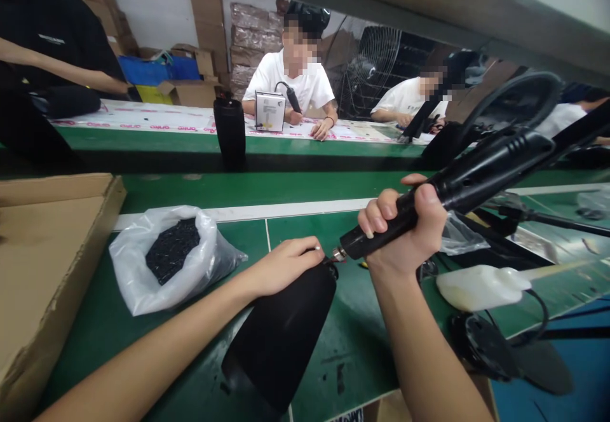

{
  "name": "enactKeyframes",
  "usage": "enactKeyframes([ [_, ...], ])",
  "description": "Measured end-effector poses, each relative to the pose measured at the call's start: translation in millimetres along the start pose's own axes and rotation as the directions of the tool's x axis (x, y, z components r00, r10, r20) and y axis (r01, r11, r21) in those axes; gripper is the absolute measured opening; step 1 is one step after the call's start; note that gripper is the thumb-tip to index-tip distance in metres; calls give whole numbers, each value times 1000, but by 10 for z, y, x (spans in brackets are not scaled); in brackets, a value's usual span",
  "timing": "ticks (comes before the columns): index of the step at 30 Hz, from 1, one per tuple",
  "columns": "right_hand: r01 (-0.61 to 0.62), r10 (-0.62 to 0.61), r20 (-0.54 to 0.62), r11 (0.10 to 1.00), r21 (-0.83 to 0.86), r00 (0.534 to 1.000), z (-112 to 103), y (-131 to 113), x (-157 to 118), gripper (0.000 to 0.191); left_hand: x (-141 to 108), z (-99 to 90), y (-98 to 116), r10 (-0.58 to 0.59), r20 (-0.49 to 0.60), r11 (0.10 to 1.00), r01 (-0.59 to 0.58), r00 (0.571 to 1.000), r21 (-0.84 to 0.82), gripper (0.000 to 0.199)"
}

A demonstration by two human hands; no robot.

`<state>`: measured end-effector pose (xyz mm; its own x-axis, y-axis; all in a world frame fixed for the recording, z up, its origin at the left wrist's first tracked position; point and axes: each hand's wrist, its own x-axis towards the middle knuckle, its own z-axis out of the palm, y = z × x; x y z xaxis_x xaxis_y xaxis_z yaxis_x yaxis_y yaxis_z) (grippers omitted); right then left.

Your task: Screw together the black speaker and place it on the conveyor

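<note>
My right hand (405,228) is wrapped round a black electric screwdriver (476,174), which tilts down to the left. Its metal tip meets the top end of a black tapered housing (286,333) lying on the green work surface (357,333). Over the upper end of that housing rests my left hand (288,266), gripping it with the fingers curled over the far edge. Left of my left hand stands an open clear plastic bag (128,269) filled with small black screws (174,250).
A cardboard box (47,269) stands at the left. At the right are a white plastic bottle (481,287) and black round parts (481,346). Another black housing (230,131) stands upright on the green belt (157,190). Several people sit or stand across the line.
</note>
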<state>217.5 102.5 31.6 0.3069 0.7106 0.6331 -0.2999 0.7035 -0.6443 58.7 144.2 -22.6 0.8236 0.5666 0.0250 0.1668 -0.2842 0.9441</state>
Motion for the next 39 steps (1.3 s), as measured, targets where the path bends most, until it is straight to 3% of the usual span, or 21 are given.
enactKeyframes([
  [4, -19, 20, 22, 1000, -7, 1000, -6, -3, -6, 30, -1, 8, 28, -3, -3, 1000, 3, 1000, 10, 32],
  [10, -120, 128, 189, 991, -53, 973, 139, -44, 81, 29, 8, 39, 72, -1, 1, 1000, 1, 1000, 24, 24],
  [15, -262, 299, 345, 953, -150, 890, 354, -8, 142, 33, -3, 70, 72, 12, -9, 1000, -12, 1000, 1, 23],
  [18, -324, 373, 420, 928, -187, 827, 396, 4, 140, 30, -10, 95, 77, 14, -27, 1000, -15, 1000, -16, 22],
  [20, -342, 388, 437, 922, -182, 812, 390, -1, 121, 30, -11, 105, 82, 17, -36, 999, -18, 999, -30, 21],
  [23, -317, 344, 397, 939, -135, 851, 356, -15, 72, 31, -12, 102, 85, 21, -34, 998, -23, 999, -54, 22],
  [31, -92, 63, 272, 991, 94, 960, 123, -56, 86, 33, -32, 28, 53, -37, -31, 999, 37, 999, -13, 27],
  [35, -150, 126, 125, 969, 197, 984, -36, 42, 161, 42, -20, 17, 27, -68, -33, 998, 68, 997, -4, 28],
  [39, -232, 218, 81, 937, 262, 973, -93, 188, 177, 47, -8, 18, 25, -75, -30, 997, 74, 997, -9, 28],
])
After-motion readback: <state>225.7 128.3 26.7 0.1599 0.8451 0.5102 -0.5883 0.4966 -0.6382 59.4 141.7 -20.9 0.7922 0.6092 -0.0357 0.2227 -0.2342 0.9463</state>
